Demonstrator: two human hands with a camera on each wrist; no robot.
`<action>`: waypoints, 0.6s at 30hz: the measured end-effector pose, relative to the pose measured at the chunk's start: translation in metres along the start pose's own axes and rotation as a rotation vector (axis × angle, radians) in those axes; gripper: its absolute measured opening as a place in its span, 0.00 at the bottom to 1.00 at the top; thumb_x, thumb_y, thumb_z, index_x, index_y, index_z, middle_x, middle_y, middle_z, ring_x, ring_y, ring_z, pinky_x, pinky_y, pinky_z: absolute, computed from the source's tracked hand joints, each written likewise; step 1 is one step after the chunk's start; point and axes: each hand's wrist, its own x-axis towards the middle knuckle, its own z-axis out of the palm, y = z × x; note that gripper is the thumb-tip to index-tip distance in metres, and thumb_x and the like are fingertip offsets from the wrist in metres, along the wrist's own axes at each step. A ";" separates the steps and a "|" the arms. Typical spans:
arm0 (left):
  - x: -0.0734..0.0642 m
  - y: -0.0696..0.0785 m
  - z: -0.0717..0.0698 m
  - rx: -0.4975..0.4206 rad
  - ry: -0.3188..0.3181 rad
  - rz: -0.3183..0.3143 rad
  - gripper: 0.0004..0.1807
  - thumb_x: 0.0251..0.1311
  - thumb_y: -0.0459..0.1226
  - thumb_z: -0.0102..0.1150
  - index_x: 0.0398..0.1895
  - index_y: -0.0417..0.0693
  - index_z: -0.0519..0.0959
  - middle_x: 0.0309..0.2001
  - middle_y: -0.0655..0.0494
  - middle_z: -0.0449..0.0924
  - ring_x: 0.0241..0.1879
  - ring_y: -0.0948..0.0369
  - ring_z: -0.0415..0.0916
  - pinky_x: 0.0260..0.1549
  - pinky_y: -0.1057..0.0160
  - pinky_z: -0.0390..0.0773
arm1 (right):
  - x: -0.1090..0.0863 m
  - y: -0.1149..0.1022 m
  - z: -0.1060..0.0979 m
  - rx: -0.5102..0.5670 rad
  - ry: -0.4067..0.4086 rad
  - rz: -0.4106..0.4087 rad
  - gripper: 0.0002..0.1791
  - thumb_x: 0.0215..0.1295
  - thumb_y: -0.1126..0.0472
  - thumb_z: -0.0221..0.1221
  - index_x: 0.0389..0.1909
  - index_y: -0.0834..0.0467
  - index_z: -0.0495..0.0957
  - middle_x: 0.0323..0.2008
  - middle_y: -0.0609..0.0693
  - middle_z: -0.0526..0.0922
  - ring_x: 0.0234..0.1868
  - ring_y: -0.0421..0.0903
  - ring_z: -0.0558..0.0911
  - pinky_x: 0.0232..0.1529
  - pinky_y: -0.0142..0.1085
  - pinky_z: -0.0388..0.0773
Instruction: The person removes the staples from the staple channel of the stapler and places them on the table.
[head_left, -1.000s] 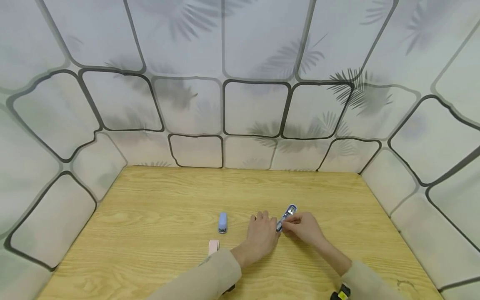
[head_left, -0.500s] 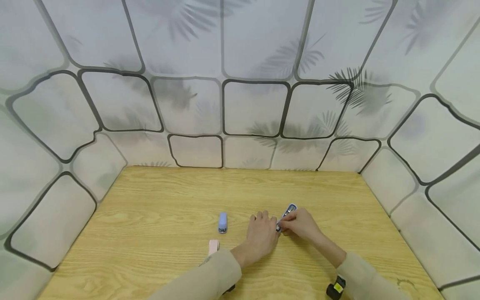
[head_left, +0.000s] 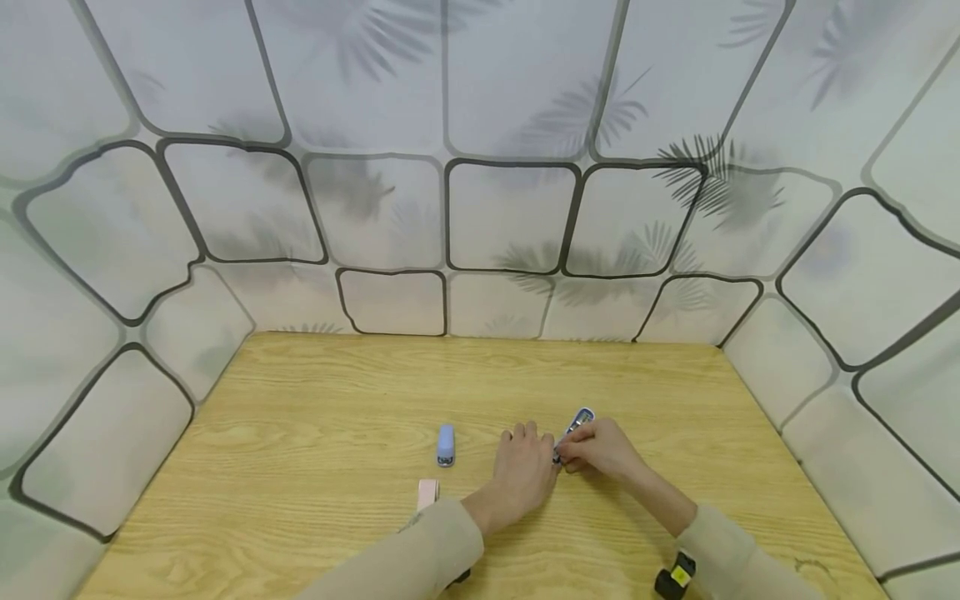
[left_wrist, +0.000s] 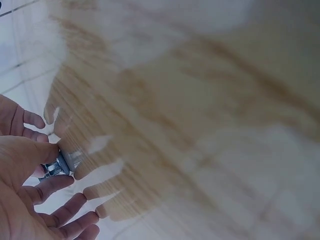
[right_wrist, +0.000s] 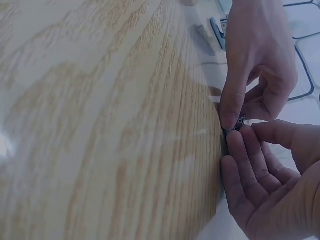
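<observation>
A small blue stapler (head_left: 583, 417) lies spread open on the table, its metal inside facing up. My left hand (head_left: 522, 471) grips its near end between thumb and index finger, as the left wrist view shows; the other fingers spread over the table. My right hand (head_left: 603, 450) pinches at the middle of the same stapler (right_wrist: 241, 121), thumb and fingertips close to the left thumb. Whether a small part sits between the right fingertips is hidden. To the left stands a second blue stapler (head_left: 446, 445), apart from both hands.
A pale pink block (head_left: 427, 493) lies left of the left forearm, partly covered by the sleeve. The wood-grain table (head_left: 337, 417) spreads around the hands. Patterned cloth walls (head_left: 495, 217) close it in at the back and both sides.
My right hand has slid a little down and left along the open stapler toward the left hand, then stayed nearly still. The left hand and the second stapler have not moved.
</observation>
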 end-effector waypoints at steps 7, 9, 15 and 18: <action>-0.001 0.001 -0.001 -0.004 0.012 0.003 0.19 0.70 0.58 0.62 0.43 0.54 0.82 0.38 0.56 0.80 0.38 0.60 0.76 0.39 0.60 0.78 | -0.003 -0.002 -0.004 0.016 -0.014 0.005 0.12 0.71 0.65 0.65 0.43 0.73 0.85 0.32 0.59 0.92 0.28 0.42 0.90 0.32 0.35 0.88; -0.001 0.001 0.000 -0.009 0.022 0.001 0.19 0.70 0.58 0.63 0.43 0.54 0.82 0.37 0.57 0.79 0.37 0.60 0.75 0.38 0.60 0.77 | -0.005 -0.004 -0.008 0.015 -0.005 0.013 0.13 0.73 0.64 0.64 0.45 0.73 0.85 0.33 0.58 0.92 0.29 0.42 0.90 0.33 0.36 0.88; 0.001 0.001 0.003 -0.013 0.053 -0.007 0.19 0.68 0.58 0.65 0.41 0.53 0.82 0.33 0.59 0.75 0.32 0.62 0.69 0.32 0.64 0.71 | -0.014 -0.007 -0.026 -0.031 0.047 0.055 0.15 0.74 0.59 0.63 0.46 0.69 0.85 0.35 0.55 0.92 0.34 0.43 0.89 0.36 0.38 0.88; 0.001 0.001 0.003 -0.006 0.061 -0.006 0.19 0.67 0.58 0.66 0.40 0.54 0.82 0.31 0.60 0.74 0.31 0.63 0.67 0.30 0.65 0.69 | -0.018 -0.005 -0.036 -0.029 0.056 0.062 0.16 0.74 0.58 0.63 0.48 0.69 0.85 0.36 0.53 0.92 0.36 0.44 0.90 0.39 0.40 0.88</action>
